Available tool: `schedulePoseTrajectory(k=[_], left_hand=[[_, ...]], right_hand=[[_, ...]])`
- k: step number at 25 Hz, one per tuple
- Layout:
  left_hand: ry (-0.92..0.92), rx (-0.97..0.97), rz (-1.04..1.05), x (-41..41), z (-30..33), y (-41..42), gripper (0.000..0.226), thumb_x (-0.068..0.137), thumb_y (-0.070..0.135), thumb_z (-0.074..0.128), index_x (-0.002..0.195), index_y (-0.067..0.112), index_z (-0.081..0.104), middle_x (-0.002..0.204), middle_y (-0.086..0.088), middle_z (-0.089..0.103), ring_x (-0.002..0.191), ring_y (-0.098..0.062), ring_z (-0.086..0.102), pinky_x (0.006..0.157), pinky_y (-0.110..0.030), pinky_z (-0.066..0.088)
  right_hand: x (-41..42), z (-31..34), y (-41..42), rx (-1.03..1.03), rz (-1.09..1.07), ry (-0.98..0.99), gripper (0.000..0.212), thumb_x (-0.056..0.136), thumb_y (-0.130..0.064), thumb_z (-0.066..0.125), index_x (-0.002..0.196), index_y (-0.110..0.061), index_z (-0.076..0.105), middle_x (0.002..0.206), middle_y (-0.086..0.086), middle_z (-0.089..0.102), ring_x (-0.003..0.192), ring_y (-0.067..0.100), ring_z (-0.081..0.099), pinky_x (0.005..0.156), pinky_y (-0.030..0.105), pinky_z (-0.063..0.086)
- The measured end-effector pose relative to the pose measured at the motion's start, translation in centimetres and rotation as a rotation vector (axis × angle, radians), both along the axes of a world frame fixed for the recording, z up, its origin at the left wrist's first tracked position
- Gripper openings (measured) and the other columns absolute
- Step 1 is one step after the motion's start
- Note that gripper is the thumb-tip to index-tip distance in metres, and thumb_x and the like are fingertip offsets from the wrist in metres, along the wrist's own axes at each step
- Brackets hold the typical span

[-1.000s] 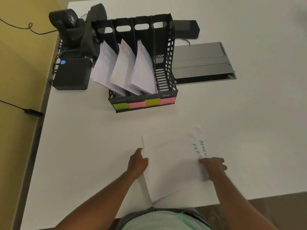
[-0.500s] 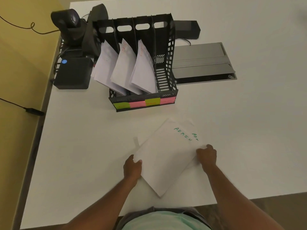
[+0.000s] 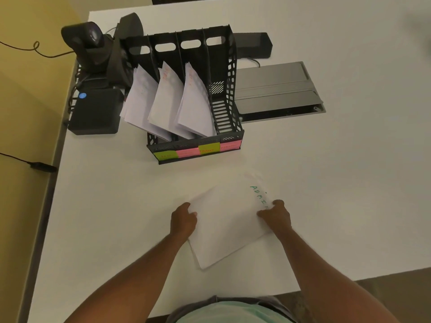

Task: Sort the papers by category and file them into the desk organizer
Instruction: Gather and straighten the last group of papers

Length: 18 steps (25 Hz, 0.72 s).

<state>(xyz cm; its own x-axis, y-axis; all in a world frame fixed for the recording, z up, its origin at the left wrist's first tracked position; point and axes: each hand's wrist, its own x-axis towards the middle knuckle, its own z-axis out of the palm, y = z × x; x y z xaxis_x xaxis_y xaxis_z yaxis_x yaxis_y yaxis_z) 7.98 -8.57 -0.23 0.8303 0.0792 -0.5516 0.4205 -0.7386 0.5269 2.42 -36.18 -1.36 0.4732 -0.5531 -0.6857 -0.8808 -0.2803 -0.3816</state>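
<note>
We found a white desk (image 3: 326, 171) against a yellow wall (image 3: 28, 94). Near the black organizer (image 3: 224, 106), toward us, our left hand (image 3: 183, 221) and right hand (image 3: 276, 214) gripped a paper stack (image 3: 227, 226) marked ADMIN by its side edges, fingers curled closed.

Both hands are gripping a small stack of white papers (image 3: 227, 226) lying on the white table (image 3: 338, 183) — the left hand (image 3: 183, 220) is pinching its left edge, the right hand (image 3: 276, 214) is closing over its right edge, just below green lettering reading "ADMIN". Beyond the hands, well apart, a black desk organizer (image 3: 224, 94) is standing with papers leaning in its three left compartments — the rightmost one is holding none. Coloured sticky labels (image 3: 198, 150) are lining its front lip.
</note>
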Motion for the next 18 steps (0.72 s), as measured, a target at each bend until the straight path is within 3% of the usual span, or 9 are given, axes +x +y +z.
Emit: schedulePoseTrajectory(k=[2,5,7,10,14,16,18], left_hand=[[0.056,-0.039,0.122,-0.5,-0.5,0.6,0.042,0.086,0.015,0.065,0.127,0.006,0.061,0.127,-0.015,0.065,0.115,-0.033,0.06,0.098,-0.043,0.05],[0.125,-0.202,0.467,-1.5,-1.2,1.4,0.045,0.081,0.008,0.071,0.125,0.006,0.062,0.125,-0.016,0.066,0.109,-0.033,0.062,0.098,-0.046,0.051],[0.143,-0.329,0.723,-2.2,-1.2,1.4,0.044,0.081,0.002,0.07,0.124,0.004,0.061,0.124,-0.018,0.065,0.104,-0.034,0.063,0.096,-0.046,0.052],[0.123,-0.466,0.931,-2.8,-0.3,0.5,0.046,0.084,-0.004,0.067,0.127,0.006,0.054,0.123,-0.018,0.061,0.097,-0.033,0.061,0.085,-0.044,0.055],[0.177,-0.615,1.022,-3.8,1.2,-1.4,0.081,0.083,-0.008,0.068,0.148,0.021,0.028,0.133,-0.011,0.05,0.112,-0.035,0.058,0.09,-0.052,0.054],[0.236,-0.638,0.899,-5.0,1.5,-1.8,0.084,0.081,-0.008,0.07,0.146,0.023,0.027,0.13,-0.01,0.051,0.109,-0.033,0.06,0.077,-0.047,0.058],[0.283,-0.587,0.655,-6.3,1.0,-1.2,0.076,0.078,-0.003,0.075,0.139,0.02,0.036,0.123,-0.007,0.057,0.102,-0.028,0.062,0.069,-0.048,0.062]], right_hand=[[0.1,0.0,-0.3,-0.021,0.029,0.031,0.049,0.071,-0.035,0.072,0.117,-0.021,0.059,0.119,0.01,0.061,0.111,0.033,0.054,0.089,0.038,0.046],[0.7,0.0,-0.5,-0.074,-0.112,0.013,0.08,0.073,-0.045,0.077,0.141,-0.021,0.044,0.139,0.019,0.041,0.131,0.04,0.039,0.099,0.046,0.042],[0.7,0.3,-0.4,-0.05,-0.274,-0.034,0.099,0.072,-0.052,0.08,0.149,-0.013,0.031,0.145,0.022,0.037,0.134,0.042,0.037,0.107,0.052,0.041],[0.3,0.6,1.7,0.099,-0.454,-0.017,0.108,0.069,-0.053,0.083,0.148,-0.006,0.027,0.145,0.021,0.038,0.129,0.042,0.045,0.102,0.054,0.046],[-0.5,0.5,5.3,0.457,-0.714,-0.109,0.086,0.07,-0.037,0.088,0.134,-0.002,0.041,0.127,0.017,0.057,0.11,0.038,0.06,0.088,0.055,0.056],[-0.9,0.0,5.7,0.579,-0.755,-0.214,0.066,0.076,-0.018,0.084,0.129,0.003,0.052,0.121,0.021,0.064,0.105,0.039,0.066,0.087,0.055,0.057],[-1.1,0.0,5.1,0.595,-0.645,-0.266,0.044,0.081,-0.004,0.076,0.121,0.005,0.061,0.114,0.023,0.069,0.098,0.039,0.068,0.084,0.049,0.058]])
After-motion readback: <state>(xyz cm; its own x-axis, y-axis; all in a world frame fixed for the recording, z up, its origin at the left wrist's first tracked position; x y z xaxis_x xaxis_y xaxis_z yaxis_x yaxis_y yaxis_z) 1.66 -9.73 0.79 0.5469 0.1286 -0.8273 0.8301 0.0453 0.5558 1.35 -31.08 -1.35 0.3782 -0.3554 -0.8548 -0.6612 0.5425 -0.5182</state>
